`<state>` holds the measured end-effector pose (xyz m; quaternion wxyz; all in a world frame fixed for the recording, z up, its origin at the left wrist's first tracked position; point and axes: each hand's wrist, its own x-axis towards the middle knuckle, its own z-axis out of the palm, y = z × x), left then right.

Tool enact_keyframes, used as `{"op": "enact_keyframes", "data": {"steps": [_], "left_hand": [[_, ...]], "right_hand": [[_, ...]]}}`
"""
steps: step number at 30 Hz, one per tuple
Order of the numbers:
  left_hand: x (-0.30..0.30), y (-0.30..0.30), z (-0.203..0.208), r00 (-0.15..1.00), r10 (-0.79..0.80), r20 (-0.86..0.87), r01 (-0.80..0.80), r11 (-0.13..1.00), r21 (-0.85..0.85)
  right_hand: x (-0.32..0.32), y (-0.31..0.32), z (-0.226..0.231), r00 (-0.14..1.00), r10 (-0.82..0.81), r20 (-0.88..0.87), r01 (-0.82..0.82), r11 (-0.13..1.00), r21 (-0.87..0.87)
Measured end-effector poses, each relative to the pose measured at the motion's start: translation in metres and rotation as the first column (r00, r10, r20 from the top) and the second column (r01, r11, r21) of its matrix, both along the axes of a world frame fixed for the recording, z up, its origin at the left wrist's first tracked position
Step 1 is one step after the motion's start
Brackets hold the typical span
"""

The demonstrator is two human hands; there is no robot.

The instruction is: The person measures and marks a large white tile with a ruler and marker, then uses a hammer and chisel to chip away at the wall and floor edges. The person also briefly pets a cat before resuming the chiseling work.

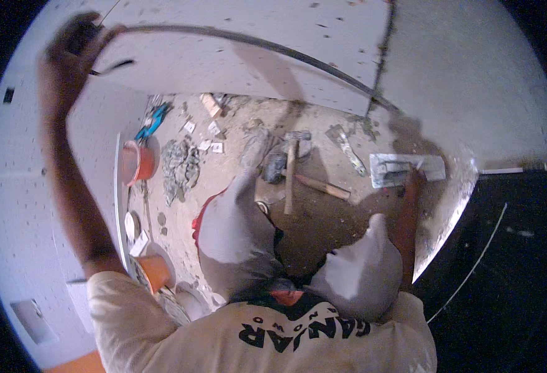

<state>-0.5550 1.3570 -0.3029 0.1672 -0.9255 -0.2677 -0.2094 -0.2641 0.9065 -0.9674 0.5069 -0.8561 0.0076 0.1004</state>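
Raised high at the far left, my left hand (68, 53) is closed round a dark object that looks like a tape measure (82, 38), with a short black strap hanging from it. A long narrow dark strip, seemingly its blade (248, 42), runs from there along the wall to the lower right. My right hand (415, 176) is low at the right, over a plastering trowel (436, 166) with a flat pale plate and its handle upward. Its fingers are too dim to make out, so whether they grip the trowel is unclear.
Between my knees and the wall lie a hammer (291, 177), a second wooden handle (329, 186) and a scraper-like tool (348, 149). Crumpled grey cloth (180, 165), an orange bucket (138, 163) and another orange container (153, 273) stand left. A dark opening (503, 248) borders the right.
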Motion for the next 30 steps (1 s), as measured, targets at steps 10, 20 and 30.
{"op": "enact_keyframes", "data": {"steps": [10, 20, 30], "left_hand": [[-0.208, 0.066, -0.3, 0.867, 0.495, 0.058, -0.388, 0.743, -0.546], [-0.261, 0.111, -0.507, 0.8, 0.491, -0.344, -0.595, 0.578, -0.559], [-0.226, 0.283, -0.543, 0.771, 0.633, -0.063, -0.529, 0.583, -0.617]], "right_hand": [[-0.011, 0.011, 0.055, 0.999, -0.009, -0.032, 0.004, 0.988, -0.153], [-0.054, 0.008, 0.161, 0.947, 0.118, 0.298, -0.087, 0.989, -0.115], [-0.131, 0.12, 0.29, 0.405, 0.914, -0.037, -0.803, 0.336, -0.493]]}}
